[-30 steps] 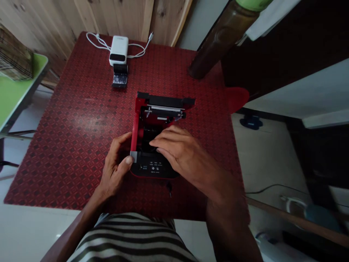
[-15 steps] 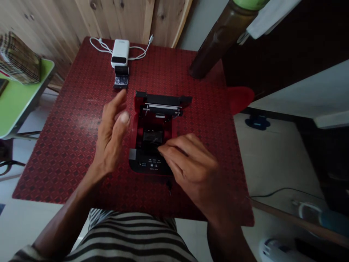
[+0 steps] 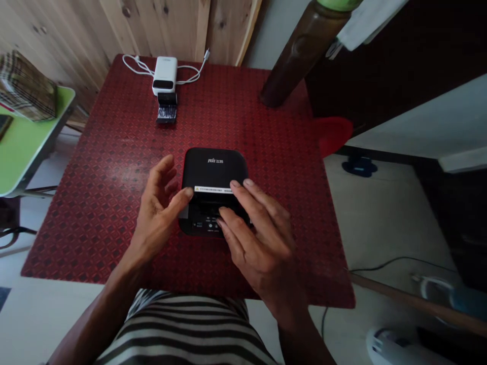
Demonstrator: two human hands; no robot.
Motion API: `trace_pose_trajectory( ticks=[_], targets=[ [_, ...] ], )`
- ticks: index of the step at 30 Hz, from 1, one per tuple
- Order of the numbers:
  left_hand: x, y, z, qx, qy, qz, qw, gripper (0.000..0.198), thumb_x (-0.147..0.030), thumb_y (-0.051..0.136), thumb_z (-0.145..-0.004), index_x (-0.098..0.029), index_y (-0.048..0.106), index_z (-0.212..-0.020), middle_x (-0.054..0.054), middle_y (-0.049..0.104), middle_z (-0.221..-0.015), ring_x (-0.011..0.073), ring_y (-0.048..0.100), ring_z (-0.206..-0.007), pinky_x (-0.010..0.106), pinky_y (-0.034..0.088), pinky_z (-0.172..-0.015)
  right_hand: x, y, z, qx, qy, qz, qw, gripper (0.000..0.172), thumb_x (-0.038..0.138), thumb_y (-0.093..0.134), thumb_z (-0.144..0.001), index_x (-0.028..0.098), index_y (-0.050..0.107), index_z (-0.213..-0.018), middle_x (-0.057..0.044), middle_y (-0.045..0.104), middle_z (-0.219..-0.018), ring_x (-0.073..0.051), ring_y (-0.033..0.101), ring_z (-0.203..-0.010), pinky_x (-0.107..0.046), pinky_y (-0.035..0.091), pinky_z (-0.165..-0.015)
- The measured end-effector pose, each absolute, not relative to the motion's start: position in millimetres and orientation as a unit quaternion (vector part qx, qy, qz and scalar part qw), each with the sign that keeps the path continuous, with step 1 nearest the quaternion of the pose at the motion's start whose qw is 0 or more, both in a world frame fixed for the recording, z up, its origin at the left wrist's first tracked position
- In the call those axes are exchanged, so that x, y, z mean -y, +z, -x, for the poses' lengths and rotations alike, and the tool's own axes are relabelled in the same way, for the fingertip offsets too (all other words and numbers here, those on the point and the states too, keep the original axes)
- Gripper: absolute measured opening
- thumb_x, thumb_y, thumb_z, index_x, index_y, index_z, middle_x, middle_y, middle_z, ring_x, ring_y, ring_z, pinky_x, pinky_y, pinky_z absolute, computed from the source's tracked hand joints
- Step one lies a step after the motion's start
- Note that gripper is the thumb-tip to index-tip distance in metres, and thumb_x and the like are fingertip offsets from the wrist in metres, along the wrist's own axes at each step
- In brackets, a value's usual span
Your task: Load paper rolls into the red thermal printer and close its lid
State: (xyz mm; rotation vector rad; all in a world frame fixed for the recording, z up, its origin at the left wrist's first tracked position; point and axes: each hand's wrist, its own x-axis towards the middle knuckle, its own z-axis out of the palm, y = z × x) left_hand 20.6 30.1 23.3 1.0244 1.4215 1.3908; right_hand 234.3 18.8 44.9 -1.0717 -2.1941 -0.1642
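A small black printer (image 3: 213, 172) sits in the middle of the red patterned table (image 3: 114, 167), its lid down and a white and yellow label strip along the lid's front edge. My left hand (image 3: 160, 210) is open beside the printer's left side, thumb tip touching the front left corner. My right hand (image 3: 254, 228) lies open over the front right part, fingers stretched onto the lid edge and the button panel. Neither hand holds anything.
At the table's far edge lie a white power bank (image 3: 165, 75) with a white cable (image 3: 190, 71) and a small black block (image 3: 166, 106). A dark wooden post (image 3: 292, 56) stands at the back right. A green side table (image 3: 23, 137) is at the left.
The printer's lid, open before with the red inside showing, is now shut. My left hand came down from the air to the printer's left side; my right hand moved up onto the lid edge.
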Motion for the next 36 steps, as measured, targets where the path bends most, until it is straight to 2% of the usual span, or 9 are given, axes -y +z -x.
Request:
trace_pose_trajectory(
  ticks=[5,11,16,21,23,25,28,30,36],
  targets=[
    [-19.2,18.8,-23.8,-0.548,0.52,-0.355,0.551,0.063,-0.049,0.089,-0.098,-0.026,0.071,-0.154,0.012,0.071,-0.166,0.0381,0.062,-0.16,0.058,0.048,-0.137,-20.6,44.7,-235.8,0.848,-0.007,0.413,0.333,0.011,0.015,0.067,-0.115,0.015,0.077,-0.12,-0.015,0.089,-0.134,-0.028,0.085,-0.13,-0.044,0.064,-0.118],
    [-20.7,24.8,-26.3,-0.56,0.516,-0.365,0.535,0.059,-0.042,0.086,-0.099,-0.023,0.074,-0.153,0.011,0.075,-0.161,0.0368,0.066,-0.156,0.054,0.051,-0.134,-16.3,43.7,-236.7,0.846,0.018,0.427,0.319,0.015,0.017,0.065,-0.117,0.014,0.077,-0.125,-0.014,0.089,-0.138,-0.027,0.083,-0.135,-0.042,0.062,-0.123],
    [-21.0,20.3,-25.8,-0.56,0.521,-0.371,0.526,0.056,-0.045,0.087,-0.099,-0.027,0.074,-0.15,0.01,0.077,-0.159,0.0357,0.072,-0.149,0.052,0.059,-0.126,-16.2,41.6,-238.9,0.845,0.043,0.424,0.324,0.015,0.017,0.068,-0.115,0.014,0.076,-0.128,-0.015,0.087,-0.141,-0.028,0.082,-0.138,-0.045,0.064,-0.124],
    [-10.4,13.8,-18.0,-0.558,0.521,-0.372,0.529,0.059,-0.054,0.086,-0.102,-0.03,0.076,-0.154,0.009,0.076,-0.161,0.0374,0.067,-0.156,0.057,0.053,-0.133,-11.7,46.0,-251.4,0.818,0.098,0.436,0.362,0.039,0.016,0.069,-0.114,0.02,0.068,-0.153,-0.015,0.084,-0.149,-0.028,0.077,-0.145,-0.052,0.065,-0.123],
    [-3.2,11.2,-14.3,-0.545,0.524,-0.376,0.536,0.056,-0.052,0.084,-0.103,-0.034,0.076,-0.156,0.008,0.074,-0.165,0.0372,0.065,-0.159,0.057,0.052,-0.134,-6.9,44.2,-258.4,0.796,0.09,0.461,0.383,0.046,0.019,0.073,-0.113,0.022,0.066,-0.157,-0.016,0.083,-0.148,-0.03,0.077,-0.145,-0.054,0.066,-0.12],
    [2.8,9.4,-12.0,-0.539,0.523,-0.375,0.543,0.055,-0.047,0.086,-0.102,-0.038,0.076,-0.156,0.006,0.073,-0.165,0.0364,0.067,-0.156,0.054,0.056,-0.131,-1.2,38.3,-263.9,0.775,0.079,0.493,0.386,0.051,0.033,0.077,-0.112,0.022,0.064,-0.16,-0.018,0.083,-0.147,-0.034,0.078,-0.142,-0.057,0.067,-0.116],
    [6.3,8.7,-11.8,-0.543,0.522,-0.37,0.544,0.056,-0.042,0.087,-0.1,-0.039,0.077,-0.155,0.005,0.075,-0.163,0.0364,0.071,-0.151,0.053,0.06,-0.125,6.6,25.6,-266.4,0.755,0.082,0.538,0.365,0.072,0.063,0.074,-0.11,0.019,0.058,-0.165,-0.024,0.08,-0.15,-0.04,0.079,-0.138,-0.065,0.067,-0.11],
    [5.7,9.4,-12.9,-0.541,0.524,-0.369,0.544,0.055,-0.041,0.087,-0.1,-0.038,0.078,-0.155,0.005,0.076,-0.162,0.037,0.071,-0.151,0.054,0.06,-0.126,9.9,18.9,-264.3,0.754,0.088,0.546,0.355,0.082,0.071,0.073,-0.108,0.019,0.054,-0.168,-0.024,0.081,-0.146,-0.041,0.08,-0.135,-0.066,0.067,-0.109],
    [-0.7,13.5,-11.9,-0.551,0.524,-0.353,0.544,0.054,-0.041,0.09,-0.095,-0.036,0.082,-0.149,0.006,0.08,-0.155,0.038,0.074,-0.146,0.056,0.06,-0.124,10.4,17.0,-252.5,0.747,0.11,0.54,0.372,0.085,0.054,0.086,-0.104,0.024,0.046,-0.173,-0.017,0.085,-0.137,-0.036,0.083,-0.126,-0.058,0.069,-0.107]
  ],
)
